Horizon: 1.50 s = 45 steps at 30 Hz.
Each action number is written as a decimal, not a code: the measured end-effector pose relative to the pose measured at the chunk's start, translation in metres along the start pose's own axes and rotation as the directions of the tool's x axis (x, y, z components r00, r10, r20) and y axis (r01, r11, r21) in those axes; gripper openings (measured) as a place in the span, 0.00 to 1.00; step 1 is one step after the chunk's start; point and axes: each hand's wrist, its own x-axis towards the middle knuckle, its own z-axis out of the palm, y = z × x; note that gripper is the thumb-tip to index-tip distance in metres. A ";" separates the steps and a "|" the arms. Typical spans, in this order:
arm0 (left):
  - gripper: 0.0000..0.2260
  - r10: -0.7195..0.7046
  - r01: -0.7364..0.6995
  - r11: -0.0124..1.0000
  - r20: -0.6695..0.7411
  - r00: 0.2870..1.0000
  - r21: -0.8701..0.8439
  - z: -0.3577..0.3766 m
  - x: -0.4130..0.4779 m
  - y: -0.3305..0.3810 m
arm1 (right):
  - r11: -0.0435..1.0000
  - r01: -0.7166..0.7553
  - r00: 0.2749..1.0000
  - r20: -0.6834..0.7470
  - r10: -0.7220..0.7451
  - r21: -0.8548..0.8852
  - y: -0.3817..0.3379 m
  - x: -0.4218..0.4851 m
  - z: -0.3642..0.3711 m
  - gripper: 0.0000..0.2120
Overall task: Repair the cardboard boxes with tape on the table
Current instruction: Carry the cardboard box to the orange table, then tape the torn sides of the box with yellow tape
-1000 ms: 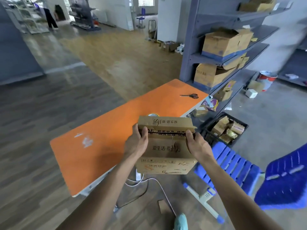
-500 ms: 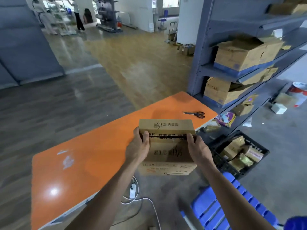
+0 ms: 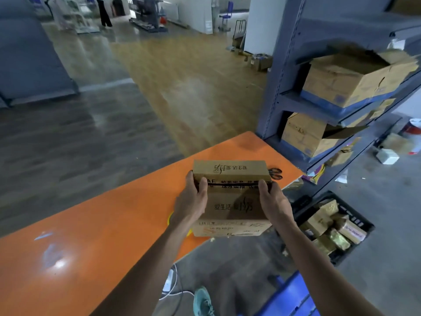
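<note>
While we hold it at the near edge of the desk [image 3: 109, 224], the cardboard box [image 3: 230, 201] sits between both hands in the head view.

- Left hand [image 3: 191, 201]: grip wrapped round the box's left side, thumb over the dark flap seam.
- Right hand [image 3: 273, 201]: the same grip on the right side.

We judge this keeps the flaps together for taping.

- Box: brown corrugated board, rectangular, printed, scuffed.
- Desk: smooth, glossy orange.
- Scissors [image 3: 275, 174]: black-handled, just behind the box.
- Yellow ring [image 3: 169, 218]: probably tape, peeking out beside the left wrist.
</note>
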 end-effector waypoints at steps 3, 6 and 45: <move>0.24 -0.035 0.035 0.999 0.003 0.999 -0.041 0.008 0.040 -0.004 | 0.999 0.010 0.999 0.041 -0.009 -0.041 -0.010 0.044 0.014 0.21; 0.26 -0.050 0.052 0.997 0.023 0.998 -0.065 0.009 0.081 -0.006 | 0.998 0.031 0.997 0.075 -0.027 -0.060 -0.024 0.086 0.028 0.22; 0.13 0.004 -0.022 0.999 -0.351 0.936 -0.048 0.043 0.197 0.003 | 0.749 0.657 0.664 0.535 -0.522 -0.086 -0.075 0.306 0.039 0.20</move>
